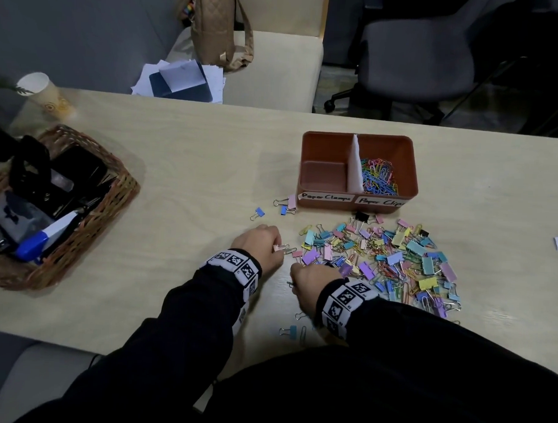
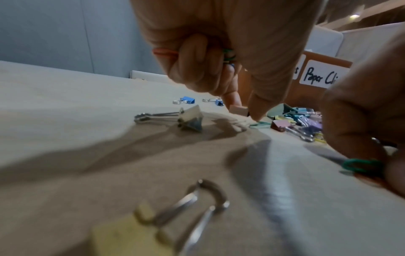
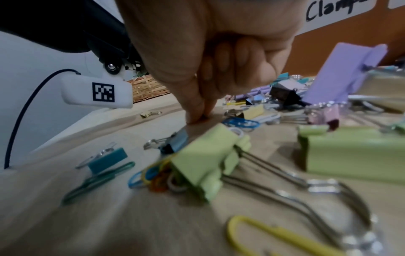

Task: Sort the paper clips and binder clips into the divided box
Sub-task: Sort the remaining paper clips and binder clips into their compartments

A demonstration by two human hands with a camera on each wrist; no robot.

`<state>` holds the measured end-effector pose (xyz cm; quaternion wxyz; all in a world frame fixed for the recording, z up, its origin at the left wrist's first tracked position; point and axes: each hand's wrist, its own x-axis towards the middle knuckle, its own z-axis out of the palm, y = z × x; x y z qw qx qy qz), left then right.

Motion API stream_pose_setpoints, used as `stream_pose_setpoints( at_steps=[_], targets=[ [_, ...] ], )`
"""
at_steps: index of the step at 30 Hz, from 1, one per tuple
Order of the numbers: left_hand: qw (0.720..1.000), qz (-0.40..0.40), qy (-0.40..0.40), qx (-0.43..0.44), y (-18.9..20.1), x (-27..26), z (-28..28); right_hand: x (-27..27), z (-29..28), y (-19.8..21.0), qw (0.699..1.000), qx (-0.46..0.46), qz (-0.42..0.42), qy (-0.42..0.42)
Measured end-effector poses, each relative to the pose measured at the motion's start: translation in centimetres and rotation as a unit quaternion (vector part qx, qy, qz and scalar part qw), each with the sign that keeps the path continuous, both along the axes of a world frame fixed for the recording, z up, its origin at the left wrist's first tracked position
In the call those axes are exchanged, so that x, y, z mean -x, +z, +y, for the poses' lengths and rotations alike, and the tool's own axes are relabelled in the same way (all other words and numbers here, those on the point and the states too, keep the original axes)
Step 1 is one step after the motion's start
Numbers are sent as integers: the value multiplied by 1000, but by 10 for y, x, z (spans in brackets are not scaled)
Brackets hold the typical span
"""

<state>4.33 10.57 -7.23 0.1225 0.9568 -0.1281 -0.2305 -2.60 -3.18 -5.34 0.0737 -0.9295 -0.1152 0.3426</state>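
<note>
The divided box point(image 1: 358, 169) stands on the far right part of the bench point(image 1: 190, 164). Its right compartment, labelled "Paper Clips", holds a heap of coloured paper clips point(image 1: 378, 177); its left compartment, labelled "Paper Clamps", shows only its bare floor. Just near of the box lies a wide mixed pile of binder clips and paper clips point(image 1: 383, 262). 3 stray binder clips point(image 1: 286, 205) lie just left of the box.

The left hand point(image 1: 259, 245) hovers at the pile's left edge, fingers curled, with coloured paper clips tucked in its fist in the left wrist view and its fingertips point(image 2: 256, 114) down beside a pink binder clip point(image 1: 281, 247). The right hand point(image 1: 313, 285) sits near of it, fingers pressed together and touching the bench; it pinches a green paper clip point(image 2: 361, 166). A wicker basket point(image 1: 120, 186) stands at the far left.
</note>
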Motion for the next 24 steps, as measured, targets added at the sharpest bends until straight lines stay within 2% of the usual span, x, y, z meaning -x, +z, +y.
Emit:
stream_pose_setpoints(
  at_steps=[4,8,11,14,18,21,24],
  targets=[
    [999,-12,50,4,3,-4,5,1,2,-3,999,10,29,10],
    [999,-24,20,18,4,-4,4,4,1,2,999,-4,46,25],
    [999,-30,-37,23,4,1,-5,8,-13,9,993,-82,37,-70],
    [997,-22,-74,-11,4,2,-13,10,-39,12,971,-147,15,-189],
    [996,-15,-80,-32,5,0,-18,12,-62,10,948,-168,-17,-271],
    [996,0,-84,-40,10,2,-21,16,-65,9,949,-162,6,-270],
    [999,34,-37,10,12,10,-15,20,-58,7,972,-117,2,-204]
  ],
)
